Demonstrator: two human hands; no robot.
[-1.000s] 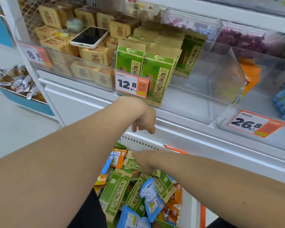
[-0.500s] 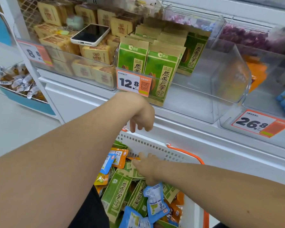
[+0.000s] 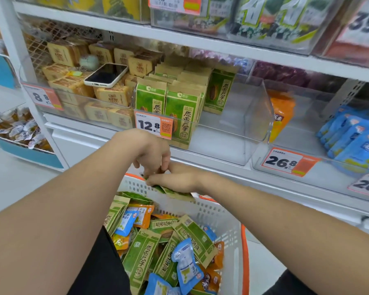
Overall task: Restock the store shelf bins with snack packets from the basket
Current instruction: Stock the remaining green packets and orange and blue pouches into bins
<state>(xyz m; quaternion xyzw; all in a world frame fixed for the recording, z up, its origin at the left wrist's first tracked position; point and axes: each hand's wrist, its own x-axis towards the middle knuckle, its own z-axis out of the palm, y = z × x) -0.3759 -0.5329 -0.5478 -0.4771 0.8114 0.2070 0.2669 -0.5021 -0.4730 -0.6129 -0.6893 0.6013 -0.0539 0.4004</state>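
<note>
My right hand [image 3: 176, 178] grips a green snack packet [image 3: 176, 194] lifted above the white basket [image 3: 213, 211], just below the shelf edge. My left hand [image 3: 152, 153] hangs over it, and its curled fingertips pinch the packet's upper left edge. Inside the basket lie several green packets [image 3: 142, 256], blue packets [image 3: 186, 267] and orange packets [image 3: 144, 217]. On the shelf, a clear bin [image 3: 243, 133] with a 12.8 price tag [image 3: 152, 125] holds upright green packets [image 3: 179, 112] on its left side; its right side is bare.
A phone [image 3: 106, 75] lies on tan packets in the left bin [image 3: 73, 103]. The bin on the right, tagged 26.8 [image 3: 285, 162], holds orange and blue packets [image 3: 354, 137]. A low blue tray of wrapped snacks [image 3: 17, 128] stands at far left.
My right hand has risen out of the basket with a green packet. My left hand has dropped to meet it. The view has tilted up, showing more of the shelves.
</note>
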